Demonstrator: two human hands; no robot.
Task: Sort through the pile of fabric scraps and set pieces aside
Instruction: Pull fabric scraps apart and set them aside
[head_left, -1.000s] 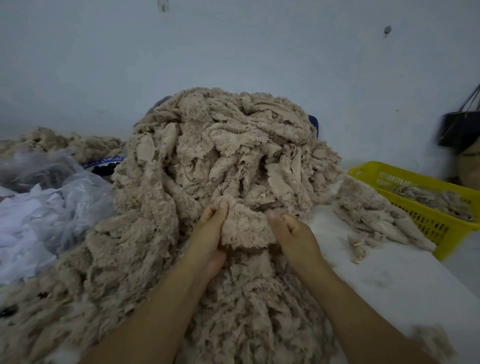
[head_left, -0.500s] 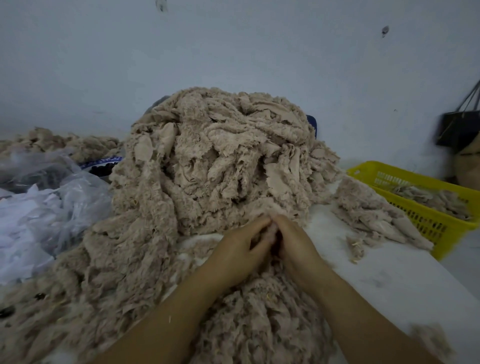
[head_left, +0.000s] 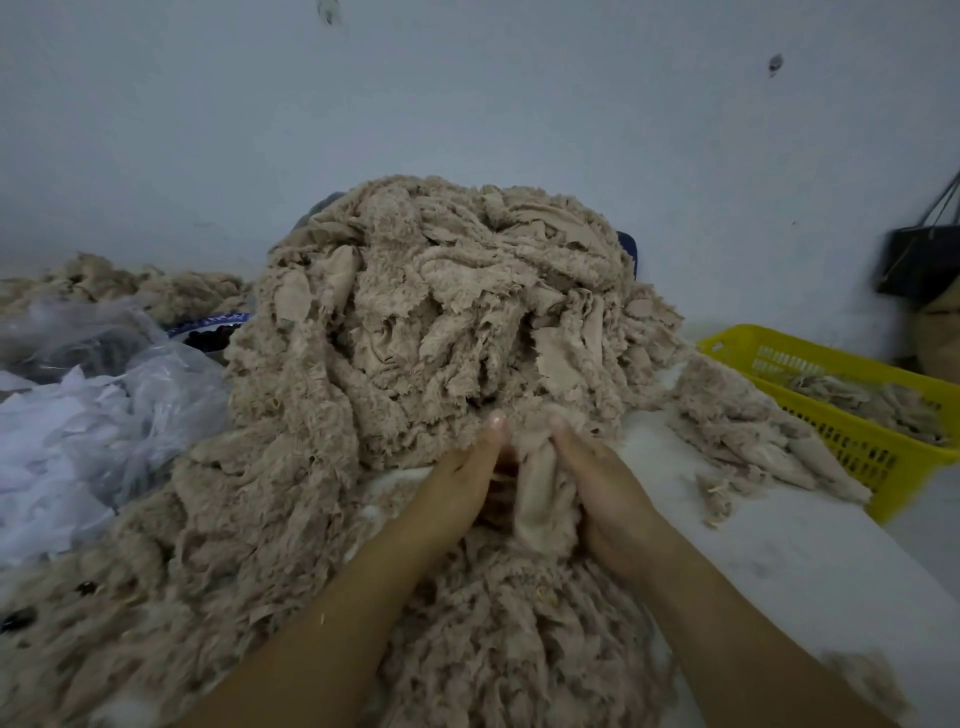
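- Since 1 second earlier, both hands had drawn together. They had been spread across a fluffy clump, and now the left hand (head_left: 452, 488) and right hand (head_left: 613, 499) stood almost palm to palm, with 1 folded scrap (head_left: 540, 493) bunched between them.
- The right hand held that piece: the cloth was gathered against its palm with the thumb laid up along it, and the fingers were hidden behind the fabric.
- The left hand pressed the scrap's other side with a straight thumb. Its fingers were out of sight, so I cannot tell whether they curled round the cloth.
- The pile (head_left: 441, 322) of beige scraps rose just behind the hands on the white table (head_left: 779, 551) and spilled forward under both forearms.
- Judging by this, 1 piece had been worked loose from the foot of the heap and was ready to be set aside.
- A smaller heap (head_left: 748, 431) lay to the right, touching the yellow basket (head_left: 857, 364), which held a few scraps, so either seemed a likely destination.
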